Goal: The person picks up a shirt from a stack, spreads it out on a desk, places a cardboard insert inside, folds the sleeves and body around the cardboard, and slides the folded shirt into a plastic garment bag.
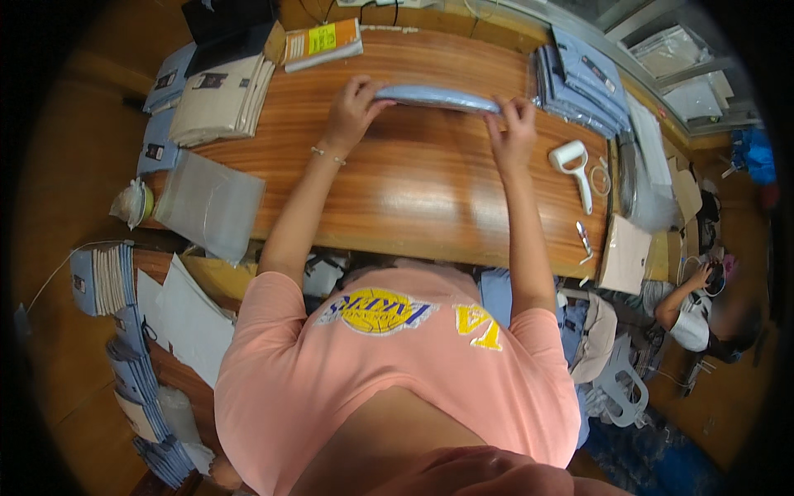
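Over the far half of the wooden table [397,190], a folded light-blue garment in a clear plastic bag [438,97] is seen nearly edge-on. Its left end is pinched by my left hand [356,107], fingers on top and thumb at the near side. At the other end my right hand [514,136] grips the garment the same way. A dark shadow lies on the tabletop beneath it, and whether its lower edge touches the wood I cannot tell.
Stacked beige garments [219,103] and a clear plastic sheet [211,202] lie left, with an orange-white booklet [322,45] behind. On the right are bagged blue garments [583,83], a white lint roller [571,157] and small snips [584,240]. Another person [691,318] sits far right.
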{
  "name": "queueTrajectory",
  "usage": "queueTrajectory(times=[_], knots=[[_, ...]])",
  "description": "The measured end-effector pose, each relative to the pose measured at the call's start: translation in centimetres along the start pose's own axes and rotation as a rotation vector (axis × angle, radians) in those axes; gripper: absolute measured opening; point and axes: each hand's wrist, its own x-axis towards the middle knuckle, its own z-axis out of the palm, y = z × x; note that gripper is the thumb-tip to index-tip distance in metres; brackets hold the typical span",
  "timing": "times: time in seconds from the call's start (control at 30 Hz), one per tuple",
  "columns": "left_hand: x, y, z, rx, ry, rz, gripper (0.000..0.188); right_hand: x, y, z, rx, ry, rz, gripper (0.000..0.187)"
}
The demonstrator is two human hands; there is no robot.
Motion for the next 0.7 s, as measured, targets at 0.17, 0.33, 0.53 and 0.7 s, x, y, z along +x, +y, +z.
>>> queueTrajectory(times=[0.17,0.33,0.53,0.7], knots=[[7.2,0.2,-0.1,-0.167,0.100,-0.122,0.034,7.7,3.1,0.0,0.184,-0.188,0.150,0.037],[1.2,-5.7,9.0,0.318,-0.002,-0.411,0.041,0.9,8.0,9.2,-0.219,-0.364,0.278,0.039],[0.1,-0.9,15.1,0.039,-0.027,-0.438,0.042,-2.8,1.5,16.3,0.078,-0.082,0.427,0.033],[-0.9,-2.8,16.7,0.220,-0.144,-0.467,0.035,-3.9,2.0,18.2,-0.103,-0.184,0.440,0.035]])
